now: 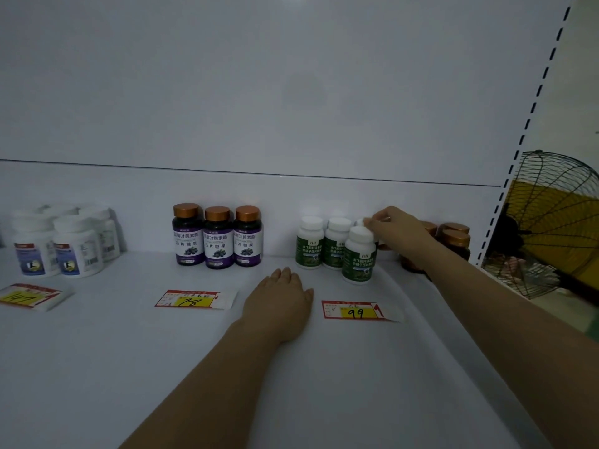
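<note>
- Two bare forearms reach in from the lower edge over the smooth, matte white shelf (129, 351).
- Of the two, the left hand (282, 299) lies palm down on the shelf with its fingers straight and close together. It holds nothing and sits between the "78" price tag (191, 299) and the "99" price tag (355, 311).
- Both tags are flat paper cards, red-bordered with a yellow field and black handwritten digits. A third tag reading "147" (26, 296) lies at the far left.
- The right hand (398, 228) stretches to the back of the shelf, its fingertips curled round the rounded white cap of the rear green-labelled bottle (360, 222).
- That bottle stands upright near the back panel (291, 92), mostly hidden behind the front green-labelled bottle (358, 257), so its body cannot be made out.
- Two more green-labelled bottles (310, 243) stand just to the left, side by side. All are white plastic cylinders with domed caps and dark green wrap labels.
- Three dark bottles with purple labels (217, 238) and shiny copper-coloured ribbed caps stand in a row, touching, left of centre.
- Squat white plastic tubs (76, 251) with wide flat lids cluster at the far left.
- Brown bottles with copper caps (453, 238) stand behind the right wrist, partly covered by it.
- A slotted white metal upright (531, 118) edges the shelf on the right. Beyond it is a fan (557, 222) with a black wire grille over yellow blades.
</note>
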{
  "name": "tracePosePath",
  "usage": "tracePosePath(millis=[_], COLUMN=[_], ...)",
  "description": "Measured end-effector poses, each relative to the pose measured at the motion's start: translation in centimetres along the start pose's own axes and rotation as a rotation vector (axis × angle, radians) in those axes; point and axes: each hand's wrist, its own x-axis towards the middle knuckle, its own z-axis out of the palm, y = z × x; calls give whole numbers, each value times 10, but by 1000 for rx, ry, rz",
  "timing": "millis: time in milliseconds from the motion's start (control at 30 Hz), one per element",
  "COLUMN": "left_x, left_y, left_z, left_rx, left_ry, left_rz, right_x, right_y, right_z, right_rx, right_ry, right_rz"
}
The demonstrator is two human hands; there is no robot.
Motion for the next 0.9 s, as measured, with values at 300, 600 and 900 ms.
tracePosePath(millis=[300,600,900], left_x=[1,-20,-15], left_y=[0,9,68], left_z=[1,-10,-36], left_rx=[-3,-47,-236], left_ry=[15,160,361], left_rz=[-1,-55,-73], right_x=[-26,-60,-69], right_y=[-4,-3,30], right_z=[-14,-86,-164], right_rx=[-154,-330,-360], right_ry=[2,46,-36], right_rz=[-12,-53,-66])
